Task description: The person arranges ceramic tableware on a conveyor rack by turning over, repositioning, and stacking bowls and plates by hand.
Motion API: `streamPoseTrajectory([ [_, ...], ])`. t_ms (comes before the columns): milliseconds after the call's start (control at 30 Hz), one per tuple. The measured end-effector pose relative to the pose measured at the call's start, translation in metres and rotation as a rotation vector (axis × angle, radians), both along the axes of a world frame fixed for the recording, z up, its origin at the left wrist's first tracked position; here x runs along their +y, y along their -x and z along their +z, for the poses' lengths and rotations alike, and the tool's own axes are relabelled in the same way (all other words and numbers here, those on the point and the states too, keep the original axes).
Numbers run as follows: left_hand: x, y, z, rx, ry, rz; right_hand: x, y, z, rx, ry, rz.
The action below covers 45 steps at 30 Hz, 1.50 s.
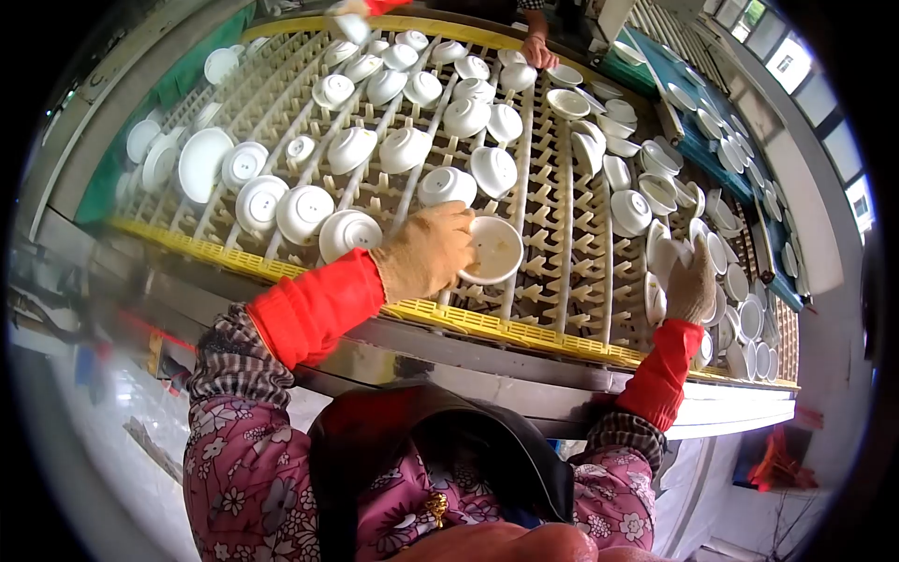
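Note:
My left hand, in a tan work glove with a red sleeve cover, grips a white bowl at its left rim. The bowl's inside faces me and shows small yellowish specks. Just beyond it, upturned white bowls rest on the pegged conveyor. At the right, my gloved right hand is closed at the edge of another white bowl, among crowded bowls; its fingers partly hide their contact. A row of tilted bowls stands right beside this hand.
The conveyor has rows of cream pegs and a yellow front edge. Larger white dishes lean at the left. Across the belt are a co-worker's hand and another person's red sleeve. A blue-green belt carries more dishes.

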<state>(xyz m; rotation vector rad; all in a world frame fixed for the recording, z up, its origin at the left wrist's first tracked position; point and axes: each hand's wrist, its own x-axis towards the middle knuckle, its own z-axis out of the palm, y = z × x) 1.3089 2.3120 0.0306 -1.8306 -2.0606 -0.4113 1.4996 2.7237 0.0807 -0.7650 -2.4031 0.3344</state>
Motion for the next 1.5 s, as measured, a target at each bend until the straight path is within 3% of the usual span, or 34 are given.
streamPoseTrajectory([
  [67, -0.007, 0.003, 0.008, -0.239, 0.207, 0.027, -0.007, -0.001, -0.011, 0.195, 0.038, 0.159],
  [100, -0.011, 0.016, -0.014, -0.384, 0.052, -0.042, -0.014, 0.009, -0.025, 0.305, 0.094, 0.255],
  [200, -0.031, 0.018, -0.020, -0.375, -0.131, 0.027, -0.063, 0.043, -0.045, 0.456, 0.196, 0.545],
  [233, -0.037, 0.012, -0.003, -0.927, -0.141, 0.219, -0.080, 0.057, -0.051, 0.481, 0.121, 0.663],
  [267, -0.045, 0.017, -0.004, -0.832, -0.101, 0.265, -0.098, 0.069, -0.057, 0.504, 0.042, 0.779],
  [300, -0.050, 0.022, 0.005, -1.188, -0.042, 0.429, -0.125, 0.077, -0.046, 0.241, -0.083, 0.788],
  [333, -0.057, 0.030, 0.006, -1.192, 0.029, 0.435, -0.148, 0.082, -0.033, -0.023, -0.205, 0.790],
  [367, -0.064, 0.037, 0.007, -1.193, 0.102, 0.440, -0.161, 0.084, -0.035, -0.122, -0.302, 0.929],
  [400, -0.073, 0.054, -0.018, -0.867, 0.106, 0.281, -0.169, 0.083, -0.038, -0.223, -0.401, 1.068],
  [433, -0.082, 0.070, -0.043, -0.515, 0.060, 0.167, -0.162, 0.078, -0.049, -0.176, -0.173, 1.177],
  [533, -0.062, 0.055, -0.008, -0.464, 0.169, 0.711, -0.116, 0.065, -0.047, -0.369, -0.112, 0.913],
  [600, -0.071, 0.058, -0.008, -0.378, 0.081, 0.662, -0.077, 0.033, -0.033, -0.200, -0.049, 0.564],
  [667, -0.079, 0.064, -0.006, -0.283, 0.004, 0.602, -0.067, 0.006, 0.012, -0.445, 0.017, 0.044],
  [800, -0.059, 0.044, 0.004, -0.230, -0.082, 0.417, -0.001, -0.093, -0.045, -0.397, -0.012, -0.155],
  [833, -0.053, 0.037, 0.012, -0.242, -0.005, 0.389, 0.001, -0.105, -0.052, -0.463, -0.091, -0.183],
  [933, -0.038, 0.024, 0.004, -0.200, 0.167, 0.330, 0.008, -0.100, -0.055, -0.631, 0.001, -0.223],
  [967, -0.031, 0.016, 0.020, -0.341, 0.305, 0.381, 0.008, -0.094, -0.049, -0.657, 0.104, -0.185],
  [1100, -0.029, 0.017, 0.020, -0.390, 0.311, 0.381, -0.029, -0.052, -0.036, -0.185, 0.156, 0.059],
  [1133, -0.030, 0.018, 0.018, -0.382, 0.315, 0.393, -0.064, -0.034, -0.001, -0.108, 0.556, 0.170],
  [1167, -0.029, 0.020, 0.013, -0.371, 0.321, 0.400, -0.073, -0.019, -0.008, -0.018, 0.586, 0.238],
  [1233, -0.024, 0.017, 0.023, -0.414, 0.412, 0.454, -0.095, 0.009, -0.005, 0.079, 0.287, 0.473],
  [1300, -0.026, 0.018, 0.021, -0.464, 0.355, 0.429, -0.122, 0.038, -0.002, 0.165, 0.279, 0.679],
  [1400, -0.028, 0.022, 0.019, -0.494, 0.317, 0.412, -0.122, 0.078, -0.038, 0.243, 1.206, 0.539],
  [1500, -0.032, 0.029, 0.007, -0.409, 0.268, 0.437, -0.113, 0.082, -0.045, 0.355, 1.106, 0.458],
])
